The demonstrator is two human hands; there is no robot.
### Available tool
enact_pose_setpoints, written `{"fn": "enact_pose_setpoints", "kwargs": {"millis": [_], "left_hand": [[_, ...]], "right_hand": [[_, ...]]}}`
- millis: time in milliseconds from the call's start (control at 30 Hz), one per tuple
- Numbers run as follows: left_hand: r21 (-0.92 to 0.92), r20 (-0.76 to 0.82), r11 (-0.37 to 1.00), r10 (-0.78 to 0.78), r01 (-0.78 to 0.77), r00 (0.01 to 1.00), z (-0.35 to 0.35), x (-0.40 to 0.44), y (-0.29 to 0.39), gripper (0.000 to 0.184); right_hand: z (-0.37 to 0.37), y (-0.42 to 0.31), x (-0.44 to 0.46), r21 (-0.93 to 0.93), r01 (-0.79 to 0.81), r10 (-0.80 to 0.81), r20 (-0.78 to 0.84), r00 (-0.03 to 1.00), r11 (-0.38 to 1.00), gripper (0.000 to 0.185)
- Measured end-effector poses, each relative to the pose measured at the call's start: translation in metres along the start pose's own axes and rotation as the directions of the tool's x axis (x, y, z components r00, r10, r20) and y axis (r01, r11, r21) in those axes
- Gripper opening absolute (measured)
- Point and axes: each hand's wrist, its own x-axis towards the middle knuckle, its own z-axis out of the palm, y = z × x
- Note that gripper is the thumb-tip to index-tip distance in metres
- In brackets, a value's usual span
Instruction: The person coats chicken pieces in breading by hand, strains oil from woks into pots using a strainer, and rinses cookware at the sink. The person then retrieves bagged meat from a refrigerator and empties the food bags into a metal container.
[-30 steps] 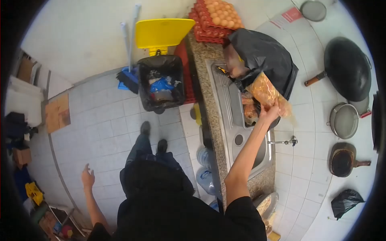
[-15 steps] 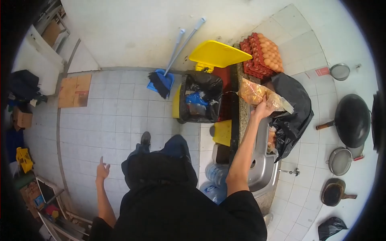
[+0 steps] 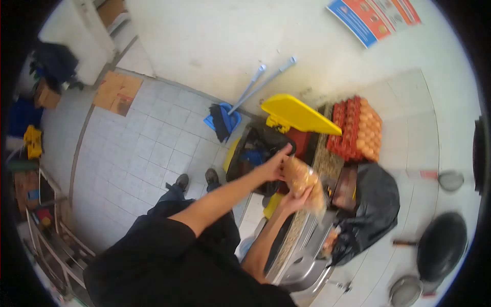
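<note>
A clear plastic bag of orange-brown food (image 3: 303,179) is held between both hands, near the counter edge and the open bin. My left hand (image 3: 279,166) grips its upper left end. Around the bag's lower part are the fingers of my right hand (image 3: 296,200). The bin (image 3: 249,171), lined with black plastic, stands just left of the bag with its yellow lid (image 3: 299,115) raised. To the right, a large black plastic bag (image 3: 371,210) rests over the steel sink (image 3: 302,273), with packed food (image 3: 330,240) partly showing beside it.
Egg trays (image 3: 355,128) are stacked at the counter's far end. A blue broom and dustpan (image 3: 225,120) lean by the wall. A wok (image 3: 442,245) and strainers (image 3: 405,291) hang on the right. Cardboard (image 3: 117,93) lies on the floor; a tap (image 3: 340,285) juts over the sink.
My left hand has come across from the far left and taken hold of the food bag. My right hand has brought the bag away from the black bag, towards the bin. The view has turned.
</note>
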Motion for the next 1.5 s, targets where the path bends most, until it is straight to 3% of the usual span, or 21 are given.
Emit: {"fn": "enact_pose_setpoints", "kwargs": {"millis": [33, 67, 200, 267, 333, 400, 633, 700, 800, 867, 900, 933, 967, 1000, 1033, 1067, 1133, 1200, 1300, 1367, 1500], "left_hand": [[-0.099, -0.113, 0.966, 0.229, -0.240, 0.967, 0.024, 0.021, -0.007, 0.041], [-0.111, -0.048, 0.987, 0.110, -0.115, 0.993, 0.010, 0.045, -0.006, 0.026], [0.625, -0.187, 0.623, 0.704, -0.470, 0.685, 0.030, 0.052, -0.023, 0.007], [0.814, -0.091, 0.314, 0.900, -0.489, 0.427, 0.064, 0.041, -0.040, 0.004], [0.955, 0.173, 0.004, 0.805, -0.297, 0.567, 0.079, 0.018, -0.062, 0.015], [0.890, 0.452, -0.421, 0.755, -0.176, 0.475, 0.101, -0.080, -0.067, 0.036], [0.770, 0.637, -0.079, 0.156, -0.634, 0.755, -0.020, -0.067, 0.037, 0.064], [0.765, 0.519, 0.358, 0.150, -0.536, 0.841, -0.062, -0.135, 0.105, 0.064], [0.911, 0.407, -0.078, 0.310, -0.404, 0.859, -0.179, -0.244, 0.214, 0.055], [0.767, 0.148, 0.502, 0.469, -0.401, 0.871, -0.250, -0.376, 0.286, 0.051], [0.229, 0.109, 0.743, 0.623, -0.629, 0.775, -0.325, -0.431, 0.301, 0.050], [0.244, 0.009, 0.517, 0.845, -0.821, 0.535, -0.393, -0.477, 0.309, 0.046], [0.861, 0.082, 0.000, 0.987, -0.508, 0.139, -0.553, -0.492, 0.286, 0.043], [0.756, -0.604, 0.505, 0.784, -0.416, -0.146, -0.570, -0.557, 0.288, 0.047], [0.689, -0.556, 0.714, 0.631, 0.124, -0.541, -0.547, -0.612, 0.295, 0.052], [0.556, -0.662, 0.782, 0.621, 0.281, -0.419, -0.544, -0.668, 0.296, 0.052], [0.673, -0.642, 0.740, 0.593, 0.013, -0.487, -0.580, -0.693, 0.319, 0.037], [0.526, -0.825, 0.652, 0.548, -0.546, -0.141, -0.567, -0.703, 0.378, 0.033], [0.569, -0.689, 0.606, 0.721, -0.556, 0.081, -0.521, -0.704, 0.512, 0.041], [0.511, -0.599, 0.591, 0.766, -0.624, 0.235, -0.510, -0.715, 0.610, 0.049], [0.569, -0.545, 0.557, 0.806, -0.605, 0.229, -0.565, -0.755, 0.749, 0.046]], "right_hand": [[-0.014, 0.002, -0.001, -0.037, -0.054, 0.057, 0.062, 0.996, 0.998, 0.051], [-0.026, 0.001, -0.007, -0.255, -0.020, 0.043, 0.085, 0.995, 0.967, 0.054], [-0.076, -0.010, -0.005, -0.463, -0.003, 0.174, 0.327, 0.929, 0.886, 0.066], [-0.080, -0.006, 0.002, 0.204, -0.460, 0.260, 0.602, 0.755, 0.864, 0.076], [-0.057, 0.012, 0.007, 0.229, -0.511, 0.268, 0.639, 0.721, 0.828, 0.077], [-0.033, 0.024, 0.005, 0.276, -0.541, 0.266, 0.642, 0.719, 0.795, 0.077], [0.034, 0.084, -0.037, 0.286, -0.631, 0.368, 0.613, 0.699, 0.721, 0.080], [0.062, 0.116, -0.054, 0.307, -0.646, 0.377, 0.609, 0.697, 0.699, 0.080], [0.123, 0.173, -0.088, 0.350, -0.676, 0.388, 0.612, 0.689, 0.649, 0.081], [0.173, 0.215, -0.125, 0.399, -0.692, 0.405, 0.594, 0.695, 0.601, 0.082], [0.198, 0.235, -0.143, 0.426, -0.700, 0.415, 0.586, 0.696, 0.573, 0.083], [0.224, 0.255, -0.162, 0.442, -0.711, 0.430, 0.581, 0.691, 0.547, 0.083], [0.251, 0.275, -0.181, 0.446, -0.729, 0.455, 0.578, 0.678, 0.519, 0.083], [0.278, 0.296, -0.198, 0.444, -0.747, 0.485, 0.573, 0.661, 0.494, 0.084], [0.306, 0.322, -0.214, 0.428, -0.783, 0.529, 0.578, 0.621, 0.451, 0.084], [0.333, 0.347, -0.229, 0.414, -0.812, 0.563, 0.584, 0.584, 0.413, 0.084], [0.387, 0.414, -0.255, 0.251, -0.902, 0.673, 0.601, 0.430, 0.353, 0.081], [0.470, 0.473, -0.304, 0.172, -0.960, 0.706, 0.651, 0.280, 0.222, 0.073], [0.571, 0.566, -0.365, -0.059, -0.986, 0.778, 0.622, 0.088, 0.159, 0.058], [0.651, 0.621, -0.419, -0.213, -0.876, 0.532, 0.724, -0.439, -0.432, 0.060], [0.775, 0.702, -0.489, -0.410, -0.912, 0.643, 0.695, -0.321, -0.013, 0.061]]}}
